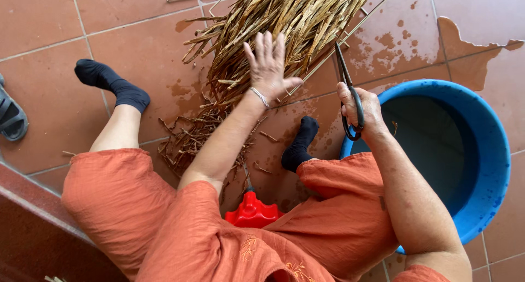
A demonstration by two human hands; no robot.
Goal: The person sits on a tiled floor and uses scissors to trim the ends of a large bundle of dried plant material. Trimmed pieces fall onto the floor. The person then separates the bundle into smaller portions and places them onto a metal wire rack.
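On the far floor of wet terracotta tiles I see a bundle of dry, stringy reeds (284,25). My left hand (268,66) rests flat on it, fingers spread apart. My right hand (363,109) is clamped around black metal scissors (349,90), blades together, beside a round blue plastic tub (492,150).

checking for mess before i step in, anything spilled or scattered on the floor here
Yes. Wet patches darken the tiles beside the blue tub, and cut scraps lie strewn below the dry stalks under the left hand. The right hand holds scissors.
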